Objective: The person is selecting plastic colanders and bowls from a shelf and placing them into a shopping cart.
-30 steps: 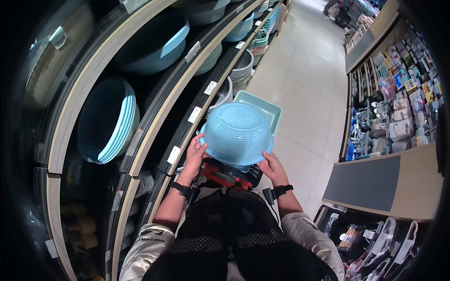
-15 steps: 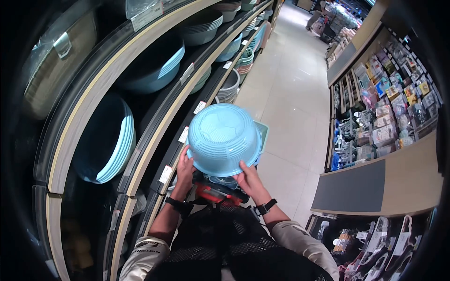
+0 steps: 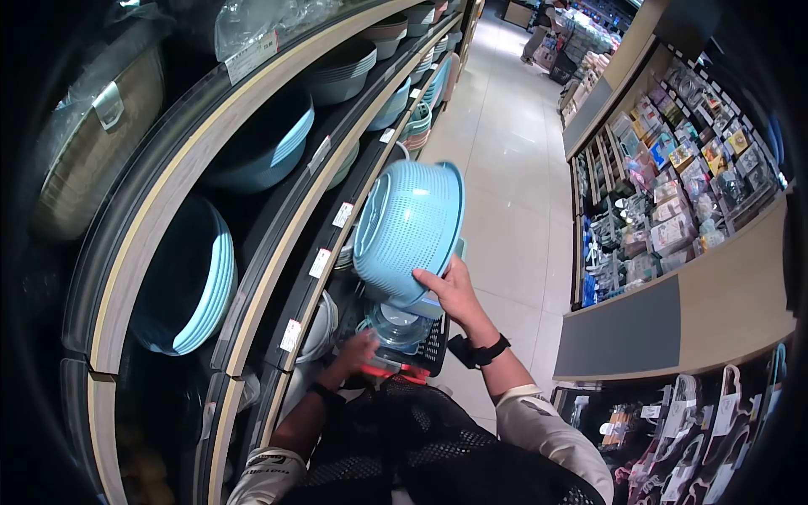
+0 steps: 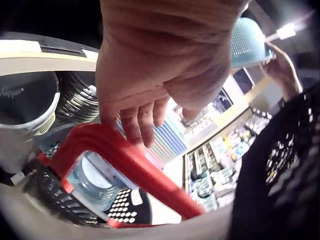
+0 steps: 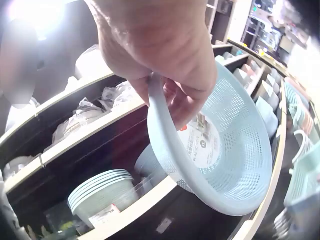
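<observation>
My right hand grips the rim of a light blue plastic colander, thumb on the outside and fingers inside. The colander is tipped on its side, its base toward the shelves. A printed label lies on its inner bottom in the right wrist view. My left hand is low beside the black shopping basket, holding nothing. In the left wrist view its fingers are extended loosely, right over the basket's red handle. A clear round container sits in the basket, below the colander.
Shelves to the left hold stacked blue basins and price tags. Across the tiled aisle stands a rack of small packaged goods, with hangers nearer me. A person is far down the aisle.
My left hand has let go of the colander and dropped toward the basket. My right hand keeps its hold, and the colander has turned from base-up onto its side.
</observation>
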Motion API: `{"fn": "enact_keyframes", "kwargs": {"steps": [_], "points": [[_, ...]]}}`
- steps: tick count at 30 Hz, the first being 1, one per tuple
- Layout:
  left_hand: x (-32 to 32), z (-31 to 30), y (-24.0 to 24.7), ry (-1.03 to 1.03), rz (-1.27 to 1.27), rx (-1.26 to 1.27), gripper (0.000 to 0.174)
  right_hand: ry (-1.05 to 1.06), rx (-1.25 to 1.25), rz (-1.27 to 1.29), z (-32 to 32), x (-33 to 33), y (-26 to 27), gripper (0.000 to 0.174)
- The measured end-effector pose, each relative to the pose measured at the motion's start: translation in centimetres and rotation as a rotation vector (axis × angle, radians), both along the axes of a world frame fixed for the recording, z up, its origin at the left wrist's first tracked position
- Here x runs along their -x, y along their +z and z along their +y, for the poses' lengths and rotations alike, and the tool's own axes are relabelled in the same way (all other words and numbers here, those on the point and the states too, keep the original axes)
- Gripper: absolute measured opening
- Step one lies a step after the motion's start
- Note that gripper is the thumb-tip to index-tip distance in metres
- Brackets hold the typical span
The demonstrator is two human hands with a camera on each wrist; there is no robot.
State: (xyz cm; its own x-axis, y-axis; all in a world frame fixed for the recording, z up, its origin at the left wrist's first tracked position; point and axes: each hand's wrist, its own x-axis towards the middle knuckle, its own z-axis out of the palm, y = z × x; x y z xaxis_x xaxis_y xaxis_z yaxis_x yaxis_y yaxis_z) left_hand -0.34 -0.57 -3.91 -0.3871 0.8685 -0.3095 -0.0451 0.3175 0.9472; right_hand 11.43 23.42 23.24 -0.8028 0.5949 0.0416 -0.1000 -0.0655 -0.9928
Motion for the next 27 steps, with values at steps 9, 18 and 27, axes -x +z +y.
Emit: {"fn": "enact_keyframes", "kwargs": {"steps": [9, 18, 27], "points": [[-2.5, -1.5, 4.3, -0.377, 0.665, 0.109, 0.038, 0.099, -0.844, -0.092, 2.1, 2.0, 7.9, 0.027], [-2.1, -1.7, 5.9, -0.458, 0.656, 0.196, 0.048, -0.075, -1.380, 0.026, 4.4, 4.8, 12.3, 0.035], [-2.3, -1.7, 4.6, -0.430, 0.663, 0.200, 0.044, 0.048, -1.580, -0.009, 5.0, 7.9, 19.0, 0.027]]}}
